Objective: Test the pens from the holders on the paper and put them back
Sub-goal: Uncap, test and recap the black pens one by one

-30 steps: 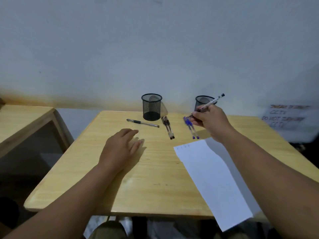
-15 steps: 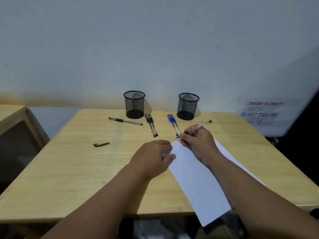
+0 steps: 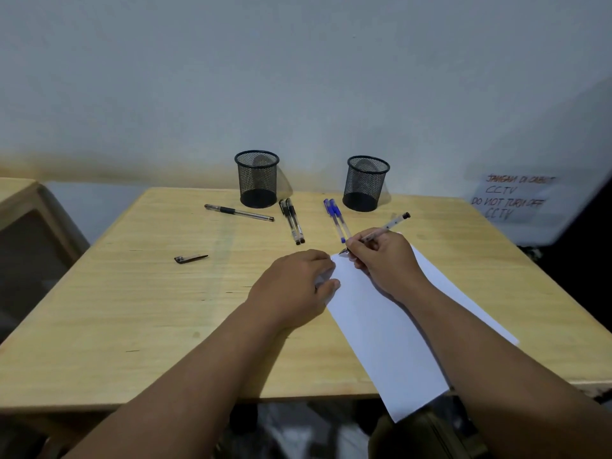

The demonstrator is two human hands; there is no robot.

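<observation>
Pen tip (image 3: 343, 251) lowered; right hand (image 3: 385, 260) writing-posed

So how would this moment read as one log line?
right hand: grips pen, tip at paper corner | left hand: steadies paper | holders: empty

Right hand (image 3: 385, 260) writes with pen (image 3: 387, 225) on paper (image 3: 381, 323).

1. We see open bench (image 3: 116, 313) at lower left of the frame, with only a pen cap (image 3: 190, 258) lying there.
2. Loose pens (image 3: 293, 220) lie before both mesh holders (image 3: 257, 178), crowding the upper centre.
3. Our hands and the paper (image 3: 381, 329) fill centre right.
</observation>
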